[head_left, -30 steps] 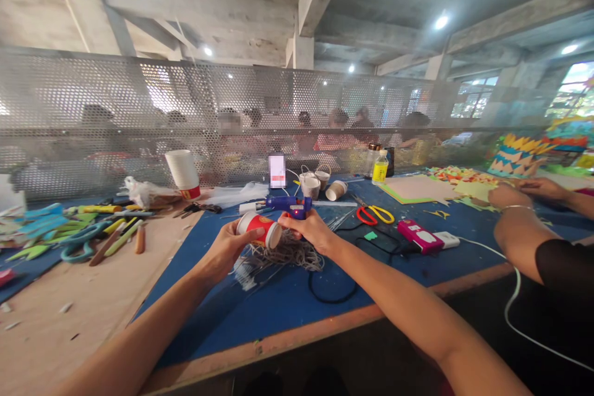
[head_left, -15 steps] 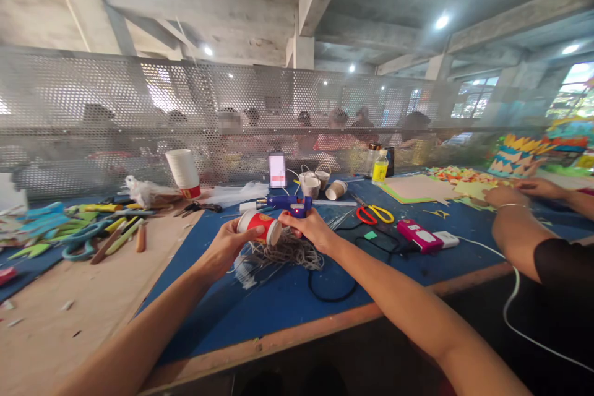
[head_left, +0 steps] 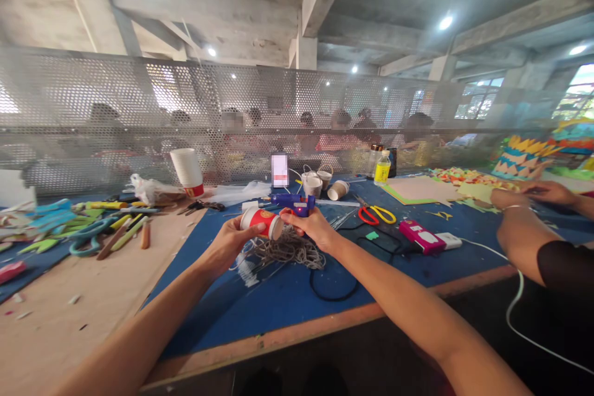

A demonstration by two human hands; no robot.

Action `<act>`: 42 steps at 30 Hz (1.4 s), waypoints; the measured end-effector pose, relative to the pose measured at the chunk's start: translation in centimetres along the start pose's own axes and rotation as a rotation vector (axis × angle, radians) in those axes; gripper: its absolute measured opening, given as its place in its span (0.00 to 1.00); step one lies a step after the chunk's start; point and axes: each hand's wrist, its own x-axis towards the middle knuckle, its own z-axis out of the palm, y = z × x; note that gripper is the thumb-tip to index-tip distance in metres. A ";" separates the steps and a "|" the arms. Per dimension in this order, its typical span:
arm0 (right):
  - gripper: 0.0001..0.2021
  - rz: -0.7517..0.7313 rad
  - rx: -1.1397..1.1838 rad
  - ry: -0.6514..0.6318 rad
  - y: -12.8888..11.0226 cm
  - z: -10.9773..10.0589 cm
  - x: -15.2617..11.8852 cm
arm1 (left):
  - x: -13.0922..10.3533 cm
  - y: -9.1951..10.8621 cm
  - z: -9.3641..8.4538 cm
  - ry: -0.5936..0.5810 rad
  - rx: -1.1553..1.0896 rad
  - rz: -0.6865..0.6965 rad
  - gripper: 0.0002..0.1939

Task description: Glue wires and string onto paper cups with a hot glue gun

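Note:
Tipped on its side, a red and white paper cup [head_left: 265,221] is in the grip of my left hand [head_left: 232,240], thumb on top. My right hand [head_left: 316,228] is closed around the handle of a blue hot glue gun [head_left: 286,200], just behind the cup. The gun's nozzle points left, and my right fingertips are close to the cup's right end; whether they touch it I cannot tell. Beneath both hands lies a tangled heap of grey-beige string [head_left: 292,250] on the blue table mat [head_left: 223,315].
Behind the hands stand small cups with string [head_left: 312,184], a phone [head_left: 279,170] and a stack of paper cups [head_left: 187,172]. To the right are scissors [head_left: 377,215], a magenta box [head_left: 421,236], a bottle [head_left: 382,168] and another person's hands [head_left: 513,205]. Tools [head_left: 123,236] lie left.
The view has turned slightly left, so the table things sit a little farther right. Both hands keep the same hold on the cup and the glue gun.

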 end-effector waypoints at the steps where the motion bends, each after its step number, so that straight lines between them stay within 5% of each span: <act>1: 0.19 -0.003 -0.001 0.002 0.0 0.0 0.0 | 0.0 -0.1 -0.1 -0.008 -0.006 -0.001 0.19; 20: 0.18 -0.012 -0.052 0.050 0.3 -0.1 0.3 | 0.4 -0.4 -0.4 0.032 -0.064 -0.040 0.17; 30: 0.17 -0.048 -0.126 0.016 0.1 0.0 0.0 | 0.4 -0.2 -0.6 0.093 -0.013 0.064 0.17; 42: 0.20 -0.120 -0.347 0.130 -0.1 -0.3 -0.5 | 0.7 0.1 -1.5 0.209 0.060 0.181 0.20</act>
